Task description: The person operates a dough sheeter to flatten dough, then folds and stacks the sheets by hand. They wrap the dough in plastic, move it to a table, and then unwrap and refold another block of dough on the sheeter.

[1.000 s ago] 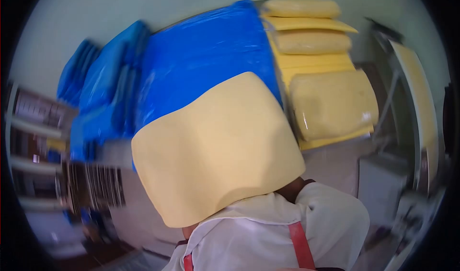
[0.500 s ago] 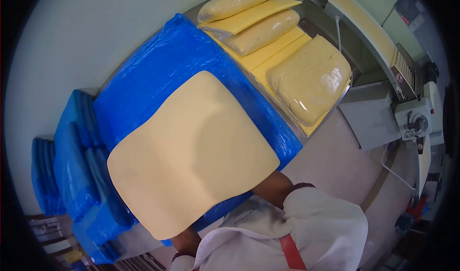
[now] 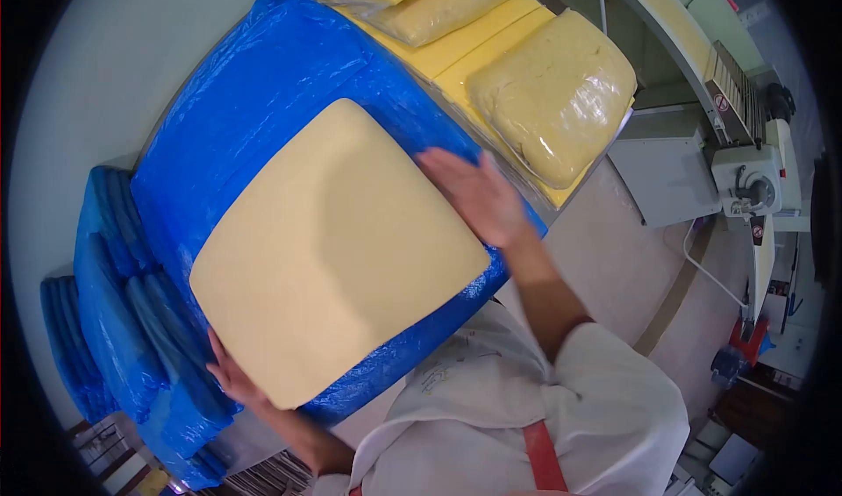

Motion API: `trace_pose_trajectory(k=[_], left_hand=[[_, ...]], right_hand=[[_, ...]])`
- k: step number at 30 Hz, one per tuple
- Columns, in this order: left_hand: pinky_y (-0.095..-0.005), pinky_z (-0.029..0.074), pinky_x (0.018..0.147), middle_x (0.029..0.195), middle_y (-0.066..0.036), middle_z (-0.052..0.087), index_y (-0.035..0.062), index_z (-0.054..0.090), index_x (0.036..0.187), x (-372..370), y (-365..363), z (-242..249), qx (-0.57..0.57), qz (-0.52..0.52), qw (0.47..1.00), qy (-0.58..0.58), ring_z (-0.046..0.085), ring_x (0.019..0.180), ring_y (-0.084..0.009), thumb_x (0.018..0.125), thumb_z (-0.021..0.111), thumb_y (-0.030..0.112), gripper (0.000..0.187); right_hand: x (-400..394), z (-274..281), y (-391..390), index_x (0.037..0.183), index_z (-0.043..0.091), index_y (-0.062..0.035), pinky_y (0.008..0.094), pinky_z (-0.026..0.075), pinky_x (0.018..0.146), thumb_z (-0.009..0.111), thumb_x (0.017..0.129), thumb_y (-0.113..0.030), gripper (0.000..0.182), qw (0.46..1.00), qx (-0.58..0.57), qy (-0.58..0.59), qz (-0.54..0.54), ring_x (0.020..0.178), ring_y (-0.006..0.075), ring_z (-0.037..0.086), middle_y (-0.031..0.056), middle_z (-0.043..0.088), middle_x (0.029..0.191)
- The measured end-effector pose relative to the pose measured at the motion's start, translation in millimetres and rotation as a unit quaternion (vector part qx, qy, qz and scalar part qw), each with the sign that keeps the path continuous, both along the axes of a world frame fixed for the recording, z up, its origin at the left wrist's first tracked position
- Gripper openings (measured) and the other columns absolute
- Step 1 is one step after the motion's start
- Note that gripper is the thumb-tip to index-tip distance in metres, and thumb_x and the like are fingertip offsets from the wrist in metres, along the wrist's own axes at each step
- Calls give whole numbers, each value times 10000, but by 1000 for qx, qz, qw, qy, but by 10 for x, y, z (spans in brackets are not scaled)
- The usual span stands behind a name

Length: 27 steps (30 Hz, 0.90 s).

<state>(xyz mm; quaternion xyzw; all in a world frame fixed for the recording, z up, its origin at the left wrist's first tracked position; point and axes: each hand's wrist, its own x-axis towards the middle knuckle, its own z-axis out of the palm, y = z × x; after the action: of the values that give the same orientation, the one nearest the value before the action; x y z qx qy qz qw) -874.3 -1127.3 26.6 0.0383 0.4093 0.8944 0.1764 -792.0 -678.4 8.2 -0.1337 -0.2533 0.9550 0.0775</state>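
Note:
A pale rolled-out sheet of dough (image 3: 298, 233) lies flat on blue plastic wrapping (image 3: 219, 136) over the worktop. At its right edge is my right hand (image 3: 478, 193), slightly blurred, open with the fingers stretched out and holding nothing. My left hand (image 3: 239, 378) is at the sheet's lower left edge, open, its fingers pointing up along the side. The sheet hides part of that hand.
Stacked blue-wrapped slabs (image 3: 123, 294) lie to the left. Beyond the blue plastic on the right are yellow sheets (image 3: 456, 66) and a plastic-wrapped dough block (image 3: 561, 92). A dough sheeter machine (image 3: 750, 180) stands at the far right.
The sheet has come down flat onto the blue plastic, its wavy edges now straighter. Both hands have come out from under it to its sides. The view has shifted slightly.

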Motion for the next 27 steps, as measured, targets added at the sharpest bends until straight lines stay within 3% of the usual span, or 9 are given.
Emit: trace_pose_trajectory(k=[1,2,3,7,15,20,22,23,27], left_hand=[[-400,228,1132,1483,-183,293,-30,279,1430,98,-457,-185,-20,101,995,-13,276,1379,-263,990,420,356,602],[-395,209,1133,1486,-188,292,-18,289,1432,185,-432,-38,-289,114,949,56,257,1389,-276,987,425,327,579],[-390,189,1135,1489,-193,292,-7,298,1434,283,-365,83,-533,121,829,119,238,1400,-289,985,430,297,558],[-464,151,1133,1509,-197,245,2,246,1452,327,324,15,-831,7,456,318,196,1410,-346,971,398,232,555],[-464,217,1112,1385,-201,439,-21,426,1343,497,392,70,-765,128,495,392,334,1341,-347,933,494,202,472],[-343,498,827,909,-133,637,-14,593,1039,1952,350,-112,-394,189,897,66,625,853,-226,954,499,232,277],[-333,510,786,852,-108,627,16,575,1028,2395,686,-184,-290,107,934,-182,628,810,-216,964,505,277,278],[-334,512,785,860,-96,624,31,566,1037,2541,875,-182,-236,63,911,-332,627,821,-216,968,507,308,291],[-331,524,796,945,-72,640,68,555,1055,2616,919,-327,-2,228,897,-380,632,878,-198,954,541,313,265]], right_hand=[[254,54,185,1304,449,21,371,435,963,528,942,-391,555,996,79,-20,-34,1175,232,527,128,511,1331],[443,129,248,1279,475,9,369,438,949,554,925,-342,504,959,265,-95,-28,1153,244,536,139,531,1287],[588,220,307,1254,501,-3,367,441,936,580,909,-292,456,881,444,-162,-17,1132,255,546,151,550,1244],[619,176,246,1060,600,-46,359,461,833,649,824,-116,251,526,798,-294,-21,997,275,583,135,602,1035],[604,-68,383,851,566,-38,358,467,648,664,820,-127,135,664,718,-197,-70,700,241,594,110,599,747],[1214,31,570,1046,605,8,247,480,707,681,835,-102,249,828,499,-162,199,797,100,584,18,631,830],[1513,-154,786,1088,593,-3,255,489,741,648,867,-109,251,672,628,-184,347,812,114,606,35,656,914],[1638,-175,862,1088,590,-11,260,488,747,643,871,-111,244,750,551,-187,315,815,118,605,31,654,922],[1884,-267,621,1112,579,-45,285,494,772,602,907,-147,230,950,247,-168,86,841,143,614,32,645,988]])
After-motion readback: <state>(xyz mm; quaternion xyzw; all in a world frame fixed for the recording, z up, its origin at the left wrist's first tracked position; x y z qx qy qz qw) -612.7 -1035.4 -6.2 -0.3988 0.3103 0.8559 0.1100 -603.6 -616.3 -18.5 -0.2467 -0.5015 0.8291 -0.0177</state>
